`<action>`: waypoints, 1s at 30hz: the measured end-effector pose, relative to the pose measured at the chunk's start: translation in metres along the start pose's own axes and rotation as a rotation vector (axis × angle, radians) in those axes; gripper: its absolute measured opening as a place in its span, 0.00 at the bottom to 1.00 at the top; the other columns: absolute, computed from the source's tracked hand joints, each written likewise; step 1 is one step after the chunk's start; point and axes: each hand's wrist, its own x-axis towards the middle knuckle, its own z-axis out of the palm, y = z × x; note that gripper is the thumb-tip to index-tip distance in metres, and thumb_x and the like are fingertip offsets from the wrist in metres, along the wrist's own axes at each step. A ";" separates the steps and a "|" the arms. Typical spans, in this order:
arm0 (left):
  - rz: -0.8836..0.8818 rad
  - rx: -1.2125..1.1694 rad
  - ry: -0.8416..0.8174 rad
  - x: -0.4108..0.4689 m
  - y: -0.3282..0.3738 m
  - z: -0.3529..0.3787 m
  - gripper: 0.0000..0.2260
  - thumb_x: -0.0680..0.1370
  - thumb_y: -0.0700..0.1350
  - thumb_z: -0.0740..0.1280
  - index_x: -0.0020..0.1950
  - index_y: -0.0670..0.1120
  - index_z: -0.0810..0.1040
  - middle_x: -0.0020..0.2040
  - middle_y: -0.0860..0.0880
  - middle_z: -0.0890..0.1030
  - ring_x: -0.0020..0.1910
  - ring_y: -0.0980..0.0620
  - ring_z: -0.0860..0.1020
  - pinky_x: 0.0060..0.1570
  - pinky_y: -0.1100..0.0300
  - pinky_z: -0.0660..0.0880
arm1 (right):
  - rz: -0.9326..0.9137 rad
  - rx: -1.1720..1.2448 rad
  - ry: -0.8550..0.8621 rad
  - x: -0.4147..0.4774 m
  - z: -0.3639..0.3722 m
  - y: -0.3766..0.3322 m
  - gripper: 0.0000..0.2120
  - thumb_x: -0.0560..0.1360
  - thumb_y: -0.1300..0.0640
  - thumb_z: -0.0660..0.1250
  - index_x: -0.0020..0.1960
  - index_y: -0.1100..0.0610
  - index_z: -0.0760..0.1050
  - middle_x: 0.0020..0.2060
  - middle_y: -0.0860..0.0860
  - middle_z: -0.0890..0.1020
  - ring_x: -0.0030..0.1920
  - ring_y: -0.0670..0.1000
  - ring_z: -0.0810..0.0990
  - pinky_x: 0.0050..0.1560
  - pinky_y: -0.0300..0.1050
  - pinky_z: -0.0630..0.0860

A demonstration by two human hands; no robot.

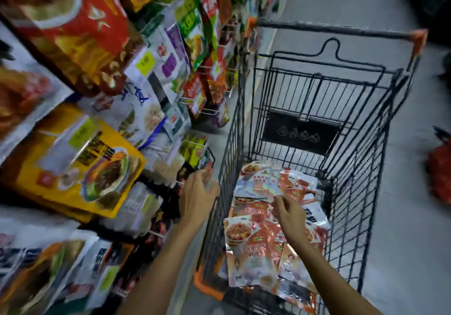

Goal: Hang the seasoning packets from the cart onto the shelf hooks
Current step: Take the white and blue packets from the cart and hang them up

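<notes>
While the view is blurred by motion, the main items can be told. One black wire cart (361,124) stands in the aisle at about 3 o'clock of the shelving, with orange corner guards at its far rim and near left corner. Its basket holds a loose heap of seasoning packets (253,248), red and silver with pictures of a cooked dish, lying flat and overlapping across the basket floor from the near end to roughly the middle; the far part of the floor shows a dark panel of the folding rear flap. The right hand (291,219) is inside the basket above the heap, fingers curled, its fingertips pinched on the lower edge of one packet (264,181) that lies toward 12 o'clock from the hand; whether that packet is lifted clear of the others cannot be told. The left hand (199,194) is outside the cart's left wall, at 9 o'clock of the right hand, half open with fingers loosely bent, next to the hanging goods; it appears to hold nothing, though blur at the fingertips leaves this uncertain. Shelf hooks (207,113) project from the shelving at 11 o'clock of the cart, carrying hanging packs (168,53) of mixed colours. Large yellow packs (73,165) hang at 9 o'clock of the left hand. Grey floor (415,229) lies at 3 o'clock of the cart.
</notes>
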 end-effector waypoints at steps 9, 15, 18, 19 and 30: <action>0.027 -0.081 -0.207 0.088 -0.025 0.077 0.26 0.79 0.53 0.64 0.73 0.44 0.62 0.61 0.42 0.77 0.57 0.41 0.76 0.54 0.50 0.73 | 0.315 0.072 -0.014 0.111 0.076 0.089 0.13 0.81 0.56 0.60 0.57 0.66 0.75 0.44 0.55 0.78 0.44 0.54 0.75 0.45 0.48 0.72; 0.094 -0.070 -0.209 0.099 -0.040 0.100 0.22 0.82 0.47 0.59 0.74 0.42 0.63 0.69 0.38 0.71 0.67 0.39 0.70 0.63 0.43 0.69 | 0.426 0.052 -0.035 0.165 0.114 0.123 0.18 0.80 0.55 0.62 0.62 0.69 0.71 0.56 0.63 0.79 0.57 0.63 0.77 0.56 0.55 0.75; 0.125 -0.032 -0.206 0.100 -0.041 0.101 0.19 0.82 0.45 0.57 0.73 0.41 0.65 0.66 0.32 0.71 0.65 0.34 0.70 0.61 0.41 0.68 | 0.454 0.075 0.018 0.181 0.125 0.129 0.19 0.78 0.54 0.66 0.60 0.68 0.74 0.55 0.64 0.80 0.55 0.63 0.79 0.55 0.55 0.76; 0.139 -0.021 -0.210 0.101 -0.041 0.101 0.19 0.82 0.45 0.57 0.73 0.42 0.65 0.66 0.31 0.71 0.64 0.33 0.70 0.61 0.41 0.68 | 0.479 0.077 0.028 0.185 0.129 0.131 0.19 0.77 0.54 0.67 0.59 0.68 0.75 0.55 0.64 0.81 0.53 0.62 0.80 0.54 0.54 0.77; 0.272 -0.065 -0.153 0.098 -0.036 0.092 0.10 0.81 0.41 0.60 0.61 0.42 0.74 0.45 0.50 0.77 0.43 0.51 0.75 0.37 0.68 0.64 | 0.497 0.214 0.071 0.175 0.125 0.108 0.11 0.79 0.64 0.62 0.60 0.67 0.74 0.51 0.63 0.81 0.51 0.64 0.81 0.53 0.61 0.78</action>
